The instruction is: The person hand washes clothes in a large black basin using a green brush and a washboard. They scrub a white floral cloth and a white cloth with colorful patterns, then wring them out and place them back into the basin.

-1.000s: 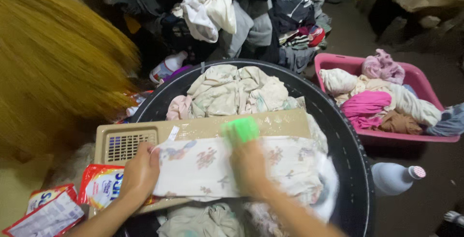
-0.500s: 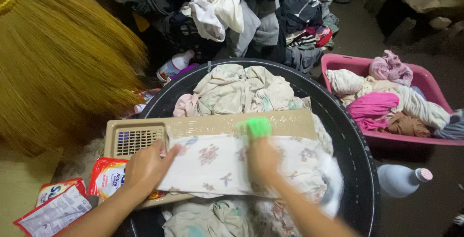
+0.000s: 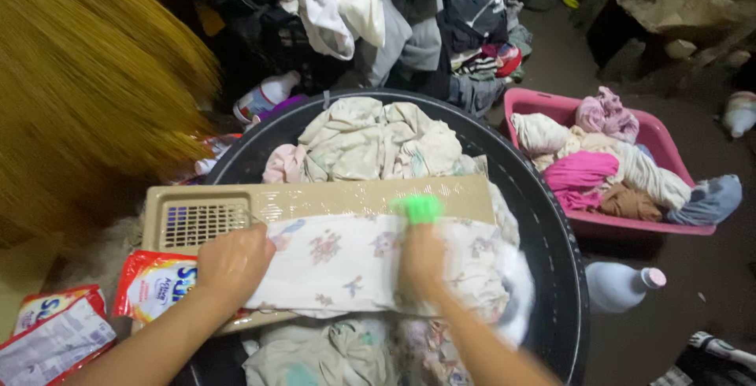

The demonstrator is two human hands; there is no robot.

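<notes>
White cloth with small floral print, pink-blue. Bright green brush. Beige washboard. Black tub. Pink basket. Yellow broom. Red-white sachets, print blurred.

A beige plastic washboard spans the rim of the large black round tub. A floral white cloth lies spread across it, reaching its right end; its grated left corner stays bare.
</notes>
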